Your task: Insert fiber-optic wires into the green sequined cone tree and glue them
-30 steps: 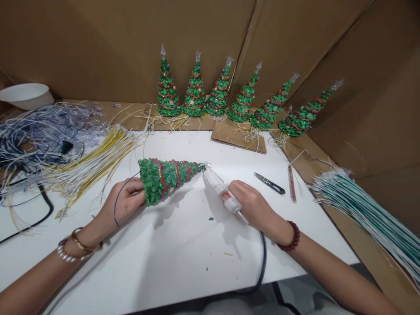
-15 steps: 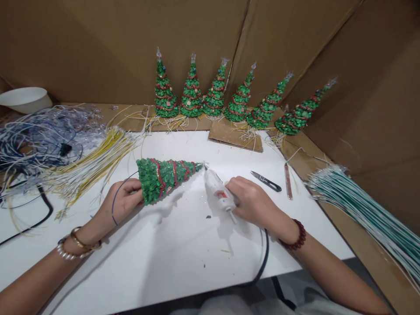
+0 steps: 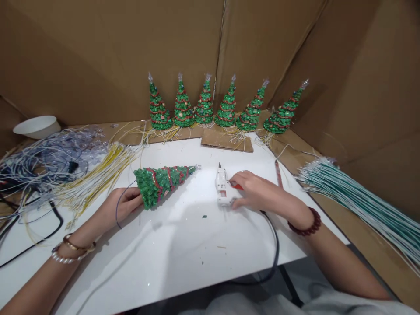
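Observation:
A small green Christmas tree [image 3: 162,183] with red garland and a clear star at its tip lies sideways, its tip toward the right. My left hand [image 3: 126,204] grips it by the base, fingers partly hidden behind the tree, and a thin blue wire loops over the hand. My right hand [image 3: 251,190] is wrapped round the handle of a white hot glue gun [image 3: 222,188], low over the white table. The gun's dark nozzle points away from me, apart from the tree's star. A dark cord trails from the gun toward the table's front edge.
Several finished-looking trees [image 3: 225,109] stand along the cardboard wall. Yellow and white wires [image 3: 98,175], tangled clear light strings [image 3: 55,153] and a white bowl [image 3: 37,127] are on the left. Green and white wires [image 3: 357,197] lie right, near a brown stick [image 3: 278,174].
The glue gun's nozzle has left the star and moved right, turning to point away from me. My left hand still holds the tree. The view has shifted, and my right hand now covers the thread snips.

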Demonstrator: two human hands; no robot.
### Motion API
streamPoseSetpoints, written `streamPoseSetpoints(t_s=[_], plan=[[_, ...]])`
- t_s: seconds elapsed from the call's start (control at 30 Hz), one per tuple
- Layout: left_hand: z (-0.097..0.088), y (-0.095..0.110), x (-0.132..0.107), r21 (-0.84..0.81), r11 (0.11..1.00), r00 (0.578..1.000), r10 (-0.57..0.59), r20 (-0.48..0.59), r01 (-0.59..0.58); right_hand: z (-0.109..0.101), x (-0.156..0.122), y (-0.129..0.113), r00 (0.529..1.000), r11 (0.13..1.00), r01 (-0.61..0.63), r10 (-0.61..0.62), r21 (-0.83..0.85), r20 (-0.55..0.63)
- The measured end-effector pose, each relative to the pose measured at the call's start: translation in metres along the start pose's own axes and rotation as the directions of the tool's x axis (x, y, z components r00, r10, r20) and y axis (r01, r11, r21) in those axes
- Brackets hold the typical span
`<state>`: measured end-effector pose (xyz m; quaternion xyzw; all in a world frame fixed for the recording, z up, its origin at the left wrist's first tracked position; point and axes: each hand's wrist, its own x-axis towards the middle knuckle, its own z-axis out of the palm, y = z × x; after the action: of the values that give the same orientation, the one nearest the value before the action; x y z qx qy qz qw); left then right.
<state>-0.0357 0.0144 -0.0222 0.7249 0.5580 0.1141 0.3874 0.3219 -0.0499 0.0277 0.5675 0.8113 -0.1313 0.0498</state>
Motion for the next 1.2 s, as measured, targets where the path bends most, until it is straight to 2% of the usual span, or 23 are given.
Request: streamPoseSetpoints(t_s=[0.07, 0.1, 0.17, 0.23, 0.3, 0.43, 0.6, 0.8, 1.0, 1.1, 1.2], plan=[[-0.003, 0.001, 0.001, 0.022, 1.0, 1.0, 0.003, 0.005, -0.003, -0.013, 0.007, -0.004, 0.999, 0.999, 0.032, -0.031, -0.033, 0.011], [-0.004, 0.001, 0.001, 0.03, 1.0, 1.0, 0.009, 0.006, -0.009, -0.018, 0.014, -0.007, 0.998, 0.997, 0.06, -0.061, -0.053, -0.028], [-0.006, 0.002, 0.001, 0.045, 0.999, 1.0, 0.019, 0.002, -0.019, -0.023, 0.033, -0.013, 0.968, 0.991, 0.121, -0.132, -0.062, -0.214], [-0.007, 0.002, 0.002, 0.06, 0.998, 1.0, 0.016, 0.003, -0.016, -0.022, 0.058, -0.02, 0.938, 0.981, 0.196, -0.189, -0.004, -0.292], [-0.009, 0.002, 0.002, 0.071, 0.997, 1.0, 0.01, 0.022, -0.012, -0.016, 0.082, -0.026, 0.938, 0.971, 0.224, -0.19, 0.086, -0.29], [-0.01, 0.006, 0.002, 0.105, 0.994, 0.997, -0.003, 0.073, -0.004, -0.002, 0.11, -0.035, 0.96, 0.967, 0.162, -0.107, 0.198, -0.26], [-0.013, 0.005, 0.002, 0.13, 0.992, 0.997, -0.007, 0.076, -0.003, 0.001, 0.11, -0.04, 0.962, 0.977, 0.1, -0.046, 0.19, -0.27], [-0.015, -0.003, 0.005, 0.126, 0.992, 0.995, 0.018, 0.097, -0.031, 0.004, 0.109, -0.037, 0.96, 0.973, 0.119, -0.062, 0.196, -0.275], [-0.017, 0.018, 0.002, 0.104, 0.994, 0.999, 0.021, 0.035, -0.025, 0.01, 0.114, -0.037, 0.953, 0.968, 0.164, -0.107, 0.188, -0.284], [-0.017, 0.027, 0.001, 0.162, 0.986, 1.0, -0.029, -0.009, 0.03, 0.009, 0.115, -0.037, 0.947, 0.966, 0.201, -0.148, 0.165, -0.284], [-0.016, 0.029, 0.001, 0.213, 0.977, 0.999, -0.001, -0.046, 0.011, 0.007, 0.117, -0.036, 0.939, 0.959, 0.25, -0.206, 0.135, -0.275]])
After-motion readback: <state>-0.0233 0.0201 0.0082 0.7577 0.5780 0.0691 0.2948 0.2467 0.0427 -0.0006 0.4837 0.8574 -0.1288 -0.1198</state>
